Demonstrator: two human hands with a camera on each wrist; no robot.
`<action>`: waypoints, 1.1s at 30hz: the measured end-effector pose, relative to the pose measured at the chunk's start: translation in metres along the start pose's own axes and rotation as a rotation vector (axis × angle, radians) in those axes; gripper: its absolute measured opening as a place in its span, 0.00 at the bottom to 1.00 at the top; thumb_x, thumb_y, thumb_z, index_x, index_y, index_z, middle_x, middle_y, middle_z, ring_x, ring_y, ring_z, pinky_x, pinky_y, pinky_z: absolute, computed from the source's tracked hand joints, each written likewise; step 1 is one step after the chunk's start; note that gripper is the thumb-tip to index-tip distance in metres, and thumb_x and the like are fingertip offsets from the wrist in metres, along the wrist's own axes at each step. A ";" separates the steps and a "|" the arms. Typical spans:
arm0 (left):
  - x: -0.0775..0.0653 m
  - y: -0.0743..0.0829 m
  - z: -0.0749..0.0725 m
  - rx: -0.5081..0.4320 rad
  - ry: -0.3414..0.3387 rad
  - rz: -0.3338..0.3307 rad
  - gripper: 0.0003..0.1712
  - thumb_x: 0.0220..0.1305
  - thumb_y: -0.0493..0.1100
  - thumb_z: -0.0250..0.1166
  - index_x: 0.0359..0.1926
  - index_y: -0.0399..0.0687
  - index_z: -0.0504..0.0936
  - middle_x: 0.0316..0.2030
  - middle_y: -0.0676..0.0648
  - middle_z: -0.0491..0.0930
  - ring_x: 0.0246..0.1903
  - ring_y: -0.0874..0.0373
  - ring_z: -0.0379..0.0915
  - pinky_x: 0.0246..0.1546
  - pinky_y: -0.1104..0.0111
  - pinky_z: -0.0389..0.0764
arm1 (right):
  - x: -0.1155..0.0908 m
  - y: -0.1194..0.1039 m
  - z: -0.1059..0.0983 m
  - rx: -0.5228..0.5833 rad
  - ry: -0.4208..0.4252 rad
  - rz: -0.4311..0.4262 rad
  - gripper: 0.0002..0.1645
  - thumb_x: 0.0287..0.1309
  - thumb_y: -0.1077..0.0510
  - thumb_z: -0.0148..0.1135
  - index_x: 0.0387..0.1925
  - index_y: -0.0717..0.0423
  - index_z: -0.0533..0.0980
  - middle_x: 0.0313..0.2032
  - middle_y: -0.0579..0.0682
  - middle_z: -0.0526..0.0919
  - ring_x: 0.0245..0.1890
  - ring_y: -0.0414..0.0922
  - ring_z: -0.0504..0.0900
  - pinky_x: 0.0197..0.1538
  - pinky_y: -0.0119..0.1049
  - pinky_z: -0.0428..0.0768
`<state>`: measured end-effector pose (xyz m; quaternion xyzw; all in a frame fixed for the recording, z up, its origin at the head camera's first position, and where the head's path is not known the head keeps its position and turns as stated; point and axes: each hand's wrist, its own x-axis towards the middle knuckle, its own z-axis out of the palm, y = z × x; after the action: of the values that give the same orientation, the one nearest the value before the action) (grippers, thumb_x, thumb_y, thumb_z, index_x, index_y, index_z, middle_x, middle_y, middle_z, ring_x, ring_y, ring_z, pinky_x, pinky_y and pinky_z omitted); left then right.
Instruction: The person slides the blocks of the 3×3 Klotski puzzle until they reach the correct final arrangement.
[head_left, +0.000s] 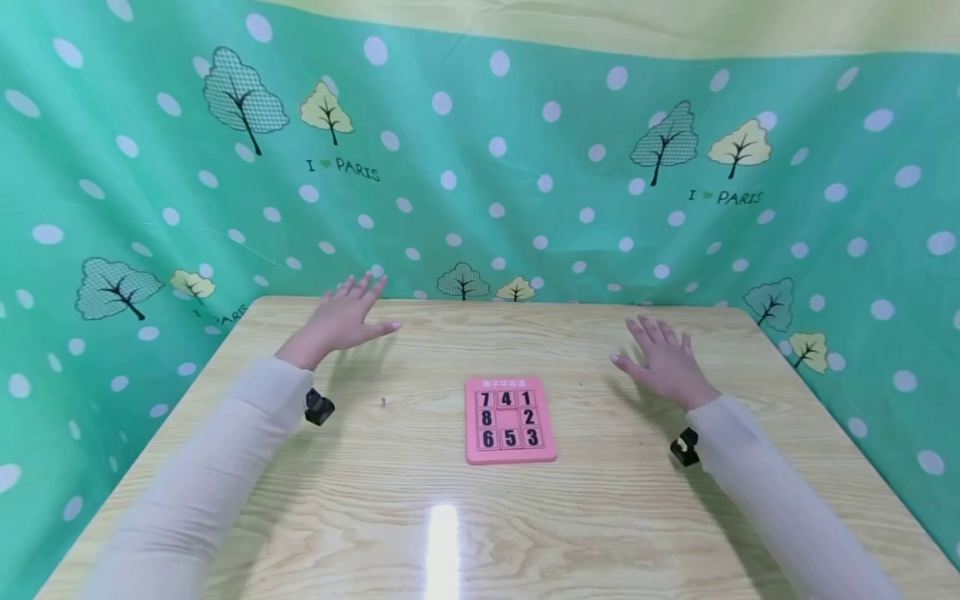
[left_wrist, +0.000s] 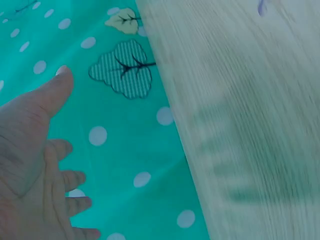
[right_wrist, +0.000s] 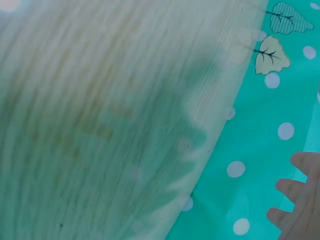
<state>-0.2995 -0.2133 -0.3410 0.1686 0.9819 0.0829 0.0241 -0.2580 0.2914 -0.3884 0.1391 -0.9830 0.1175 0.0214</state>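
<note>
A pink number slide puzzle point(head_left: 511, 456) lies flat near the middle of the wooden table. Its tiles read 7, 4, 1 on top, 8 and 2 at the sides, and 6, 5, 3 along the bottom; the 4 tile sits slightly low, above a gap in the centre. To the puzzle's upper left, my left hand point(head_left: 341, 321) hovers over the table with fingers spread, holding nothing. My right hand point(head_left: 663, 362) is raised at the puzzle's right, fingers spread and nothing in it. Both wrist views show bare palms and fingers, without the puzzle.
A green dotted curtain point(head_left: 495, 179) with printed trees hangs behind and beside the wooden table point(head_left: 600, 517). Black wrist cameras point(head_left: 318, 408) are strapped under both sleeves. A tiny dark speck point(head_left: 383, 402) lies left of the puzzle, and a bright reflection shows at the front.
</note>
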 end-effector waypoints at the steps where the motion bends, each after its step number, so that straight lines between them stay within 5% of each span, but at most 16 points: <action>1: 0.000 0.002 0.001 0.004 0.003 0.011 0.54 0.62 0.71 0.48 0.74 0.45 0.38 0.72 0.32 0.36 0.69 0.31 0.29 0.64 0.34 0.36 | 0.000 -0.001 0.001 0.002 0.002 -0.008 0.50 0.63 0.31 0.43 0.72 0.60 0.46 0.71 0.66 0.44 0.68 0.70 0.40 0.61 0.74 0.33; 13: -0.016 0.028 0.009 -0.115 0.036 0.127 0.54 0.61 0.69 0.53 0.74 0.44 0.39 0.73 0.37 0.36 0.71 0.36 0.32 0.68 0.43 0.41 | -0.009 -0.017 0.007 0.045 0.004 -0.068 0.50 0.62 0.32 0.46 0.73 0.56 0.45 0.72 0.64 0.43 0.69 0.69 0.41 0.62 0.73 0.33; 33: -0.044 0.071 0.043 -0.369 0.032 0.295 0.56 0.57 0.60 0.64 0.74 0.43 0.43 0.73 0.42 0.39 0.71 0.41 0.36 0.69 0.47 0.44 | -0.024 -0.045 0.018 0.158 0.023 -0.174 0.52 0.57 0.34 0.56 0.73 0.55 0.50 0.72 0.61 0.48 0.70 0.64 0.44 0.66 0.69 0.39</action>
<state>-0.2312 -0.1558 -0.3704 0.3015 0.9151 0.2664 0.0268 -0.2222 0.2520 -0.3980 0.2236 -0.9547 0.1937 0.0318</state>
